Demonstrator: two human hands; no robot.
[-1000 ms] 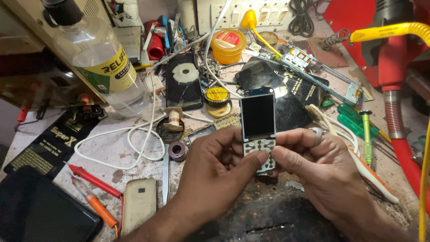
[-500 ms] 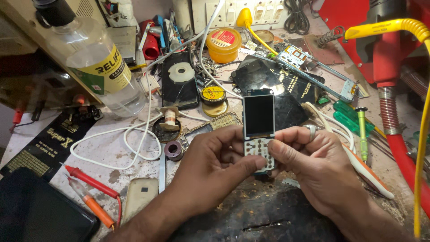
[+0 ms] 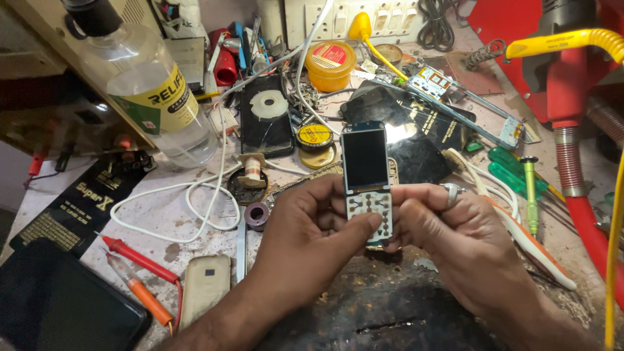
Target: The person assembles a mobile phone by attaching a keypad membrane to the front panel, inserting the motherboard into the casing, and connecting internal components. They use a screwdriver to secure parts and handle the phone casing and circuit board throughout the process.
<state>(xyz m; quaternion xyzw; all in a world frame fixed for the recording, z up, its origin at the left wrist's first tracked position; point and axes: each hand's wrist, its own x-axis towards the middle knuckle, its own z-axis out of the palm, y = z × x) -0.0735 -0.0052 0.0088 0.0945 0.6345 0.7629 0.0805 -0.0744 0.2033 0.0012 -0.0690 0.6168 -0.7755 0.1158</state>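
Observation:
A small bar phone (image 3: pixel 366 174) without its front cover is held upright over the bench, dark screen on top and bare keypad contacts below. My left hand (image 3: pixel 305 237) grips its lower left side, with the thumb pressed on the keypad. Gripping the lower right side is my right hand (image 3: pixel 455 240), which wears a ring. A black worn mat (image 3: pixel 383 312) lies under both hands.
A clear plastic bottle (image 3: pixel 146 91) stands at the back left. A white cable (image 3: pixel 195 195), red and orange probes (image 3: pixel 140 273), a beige phone cover (image 3: pixel 205 286), tweezers (image 3: pixel 241 250), solder spools (image 3: pixel 251 170), a yellow jar (image 3: pixel 330 64), green screwdrivers (image 3: pixel 530 188) and a red hose (image 3: pixel 572 182) crowd the bench.
Both hands and the phone stay nearly in place; my left thumb has pressed further onto the keypad. The view has shifted slightly.

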